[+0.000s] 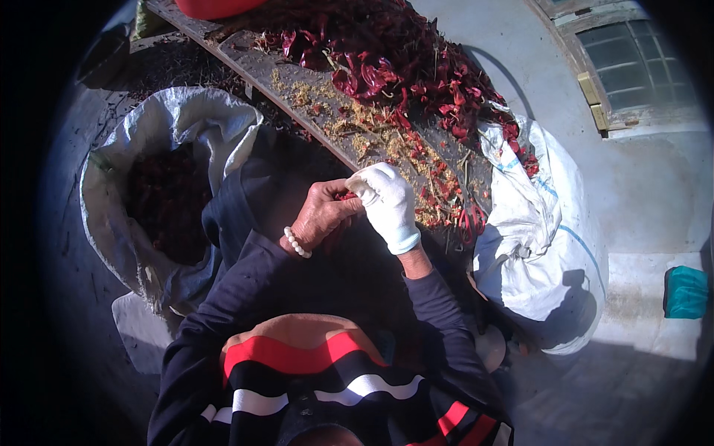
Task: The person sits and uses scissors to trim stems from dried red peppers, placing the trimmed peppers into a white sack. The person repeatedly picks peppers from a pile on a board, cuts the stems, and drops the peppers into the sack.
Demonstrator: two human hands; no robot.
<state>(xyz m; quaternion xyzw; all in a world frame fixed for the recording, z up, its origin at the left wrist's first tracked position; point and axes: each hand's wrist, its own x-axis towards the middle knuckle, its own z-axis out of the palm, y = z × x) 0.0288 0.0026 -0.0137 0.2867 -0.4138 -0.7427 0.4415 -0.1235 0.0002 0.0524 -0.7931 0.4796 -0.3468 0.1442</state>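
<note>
My left hand (325,213), bare and with a beaded bracelet at the wrist, is closed on a dried red chili pepper (345,195) in front of my chest. Against its fingertips is my right hand (386,202) in a white knit glove; its fingers are bent at the pepper, and their tips are hidden. Just beyond both hands, yellow seeds and red fragments lie over the table (262,83). A heap of dried red chili peppers (385,67) covers its far part. Red-handled scissors (472,222) lie at the table's near right edge.
An open white woven sack (109,223) holding dark red peppers stands at left. Another white woven sack (558,240), with red pieces at its mouth, stands at right. A red container (220,6) sits at the top. A teal object (686,292) lies far right, below a window (636,61).
</note>
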